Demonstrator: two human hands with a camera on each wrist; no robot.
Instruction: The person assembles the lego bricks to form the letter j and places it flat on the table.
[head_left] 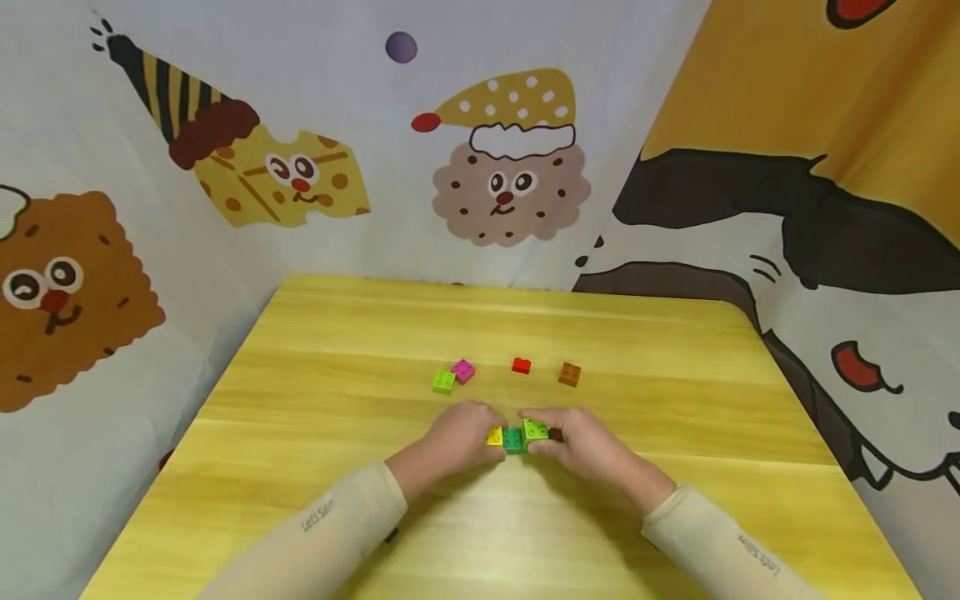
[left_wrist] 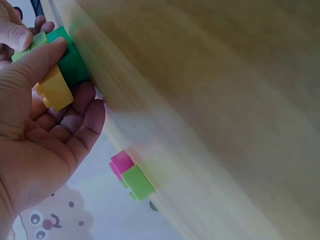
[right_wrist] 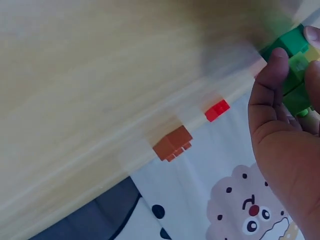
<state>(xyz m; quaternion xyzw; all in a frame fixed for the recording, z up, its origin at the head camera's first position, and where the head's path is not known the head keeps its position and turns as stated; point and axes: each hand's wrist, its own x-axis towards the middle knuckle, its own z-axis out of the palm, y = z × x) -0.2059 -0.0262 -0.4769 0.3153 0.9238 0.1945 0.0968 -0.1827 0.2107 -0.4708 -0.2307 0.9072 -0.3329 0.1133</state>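
Observation:
My left hand (head_left: 463, 437) grips a yellow toy brick (left_wrist: 56, 89) and the dark green brick (left_wrist: 70, 60) against it, its thumb lying across them in the left wrist view. From the other side my right hand (head_left: 588, 442) pinches a light green brick (head_left: 535, 430) between thumb and fingers. That brick sits higher than the dark green one and overlaps its right end in the head view. A dark brown piece (head_left: 555, 434) shows beside the light green brick, partly hidden by the right hand.
Farther back on the wooden table (head_left: 360, 333) lie a lime green brick (head_left: 443, 382) beside a magenta brick (head_left: 463, 371), then a small red brick (head_left: 521, 366) and an orange-brown brick (head_left: 570, 374). A printed curtain (head_left: 405, 192) hangs behind the table's far edge.

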